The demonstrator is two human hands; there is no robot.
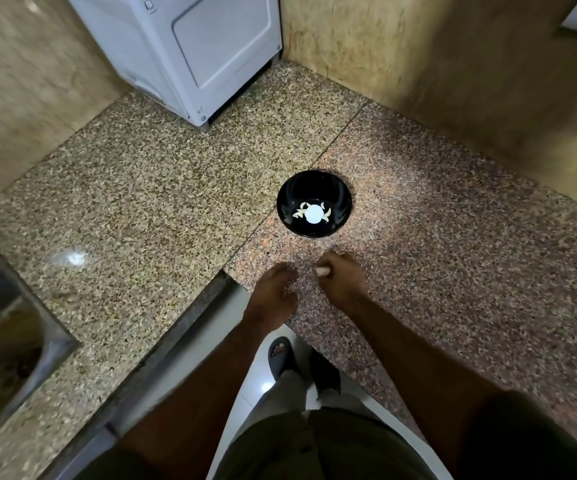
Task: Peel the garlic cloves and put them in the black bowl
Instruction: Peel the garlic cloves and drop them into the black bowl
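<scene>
The right hand (344, 277) pinches one garlic clove (323, 271), the left hand (275, 289) holds nothing, and the black bowl (339, 192) already has some peeled cloves (314, 213).

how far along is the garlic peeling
Done: several peeled cloves already lie in the black bowl. In hand: the right hand holds a garlic clove; the left hand holds nothing visible. Left: no other unpeeled cloves show on the countertop.

A speckled granite countertop (134, 188) fills a corner between beige marbled walls (453, 64); a white appliance (190, 46) stands on it, above a glossy white tile floor (263, 382).
</scene>
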